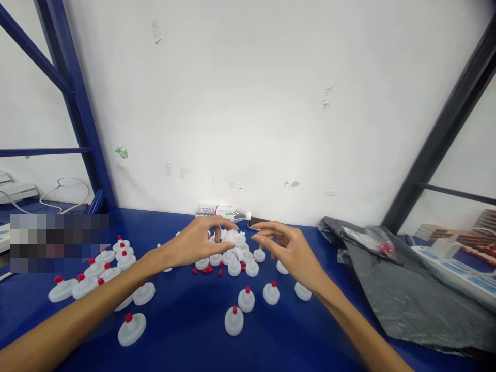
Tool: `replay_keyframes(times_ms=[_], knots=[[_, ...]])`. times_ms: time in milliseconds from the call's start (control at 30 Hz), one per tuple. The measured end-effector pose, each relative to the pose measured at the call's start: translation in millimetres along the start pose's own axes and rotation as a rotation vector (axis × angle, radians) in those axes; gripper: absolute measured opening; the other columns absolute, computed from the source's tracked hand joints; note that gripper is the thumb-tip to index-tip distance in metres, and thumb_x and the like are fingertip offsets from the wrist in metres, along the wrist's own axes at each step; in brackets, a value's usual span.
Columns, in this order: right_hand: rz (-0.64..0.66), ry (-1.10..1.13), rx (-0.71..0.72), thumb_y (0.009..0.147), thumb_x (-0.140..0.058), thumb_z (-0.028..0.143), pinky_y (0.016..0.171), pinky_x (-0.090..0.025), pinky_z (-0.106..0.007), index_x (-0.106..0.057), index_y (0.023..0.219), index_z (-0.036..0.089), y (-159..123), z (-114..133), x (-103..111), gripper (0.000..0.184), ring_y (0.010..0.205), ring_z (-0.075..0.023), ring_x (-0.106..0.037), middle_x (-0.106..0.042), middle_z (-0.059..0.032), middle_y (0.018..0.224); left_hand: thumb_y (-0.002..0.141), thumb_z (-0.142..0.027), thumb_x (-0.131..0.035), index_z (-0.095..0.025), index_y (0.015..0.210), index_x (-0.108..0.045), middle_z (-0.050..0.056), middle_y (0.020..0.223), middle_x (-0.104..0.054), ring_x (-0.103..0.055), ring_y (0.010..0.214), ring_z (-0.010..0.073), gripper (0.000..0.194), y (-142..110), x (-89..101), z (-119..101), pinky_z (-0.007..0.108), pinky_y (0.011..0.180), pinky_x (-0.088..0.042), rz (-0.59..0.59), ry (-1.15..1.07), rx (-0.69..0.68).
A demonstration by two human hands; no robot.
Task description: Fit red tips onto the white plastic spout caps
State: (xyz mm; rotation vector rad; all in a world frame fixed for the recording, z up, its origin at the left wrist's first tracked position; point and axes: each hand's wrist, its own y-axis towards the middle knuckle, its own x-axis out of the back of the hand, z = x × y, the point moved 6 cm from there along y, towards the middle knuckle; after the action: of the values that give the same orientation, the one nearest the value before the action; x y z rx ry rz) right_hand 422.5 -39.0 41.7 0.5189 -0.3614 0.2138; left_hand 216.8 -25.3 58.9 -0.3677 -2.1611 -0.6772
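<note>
My left hand [199,240] hovers over the far middle of the blue table, thumb and forefinger apart. A pile of white round lids with short spouts [234,253] shows just behind and below its fingertips. Facing it, my right hand [289,250] has its fingers bent and a gap between thumb and forefinger; I see nothing held there. Several small red caps [209,269] lie loose in front of the pile. Nearer me stand white lids with red caps on their spouts, such as one lid [234,323] in the middle and another lid [132,330] to the left.
A group of red-capped lids [85,285] sits on the left of the table. A clear plastic bottle [225,212] lies against the wall, beside a dark flat phone-like object [256,222]. Grey plastic bags [418,299] cover the right side. Blue frame posts [77,103] rise at the left.
</note>
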Motion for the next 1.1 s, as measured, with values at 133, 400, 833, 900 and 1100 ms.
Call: replay_keyframes(times_ms=[133,400,833,900,1100], knots=[[-0.058,0.023,-0.001,0.093,-0.067,0.043,0.061,-0.051,-0.030,-0.080,0.104,0.029,-2,-1,-5,0.022,0.081,-0.0200,-0.069,-0.078,-0.0022,0.104,0.084,-0.050,-0.072,-0.025,0.117,-0.073,0.002,0.086,-0.069,-0.056,0.069,0.0138,0.042,-1,-4.1,-6,0.024,0.058,-0.042,0.015,-0.040,-0.029],[0.026,0.128,-0.020,0.089,-0.072,0.044,0.059,-0.051,-0.027,-0.080,0.099,0.028,-3,-2,-16,0.021,0.076,-0.0176,-0.064,-0.076,-0.0020,0.092,0.084,-0.039,-0.075,-0.024,0.114,-0.073,0.003,0.099,-0.072,-0.058,0.074,0.0133,0.033,-5,-11.1,-15,0.023,0.061,-0.044,0.039,-0.115,-0.093],[0.080,0.080,-0.095,0.093,-0.065,0.049,0.065,-0.052,-0.025,-0.073,0.105,0.024,2,-4,19,0.028,0.082,-0.0171,-0.070,-0.078,-0.0046,0.097,0.094,-0.047,-0.062,-0.025,0.122,-0.070,0.005,0.111,-0.074,-0.067,0.087,0.0172,0.037,-3,-0.5,-12,0.024,0.059,-0.047,-0.035,-0.114,-0.100],[-0.013,-0.140,-0.152,0.095,-0.061,0.051,0.067,-0.052,-0.026,-0.072,0.104,0.025,4,-12,39,0.030,0.083,-0.0181,-0.071,-0.079,-0.0041,0.096,0.100,-0.044,-0.051,-0.022,0.111,-0.073,0.005,0.107,-0.074,-0.067,0.085,0.0170,0.033,1,10.5,-1,0.026,0.064,-0.049,-0.113,-0.002,-0.083],[0.036,-0.432,-0.266,0.091,-0.061,0.041,0.067,-0.051,-0.031,-0.075,0.089,0.023,6,-51,43,0.023,0.076,-0.0226,-0.073,-0.079,-0.0049,0.085,0.095,-0.036,-0.047,-0.020,0.094,-0.074,0.008,0.092,-0.075,-0.066,0.083,0.0238,0.031,10,18.7,43,0.033,0.070,-0.048,-0.080,0.489,-0.038]])
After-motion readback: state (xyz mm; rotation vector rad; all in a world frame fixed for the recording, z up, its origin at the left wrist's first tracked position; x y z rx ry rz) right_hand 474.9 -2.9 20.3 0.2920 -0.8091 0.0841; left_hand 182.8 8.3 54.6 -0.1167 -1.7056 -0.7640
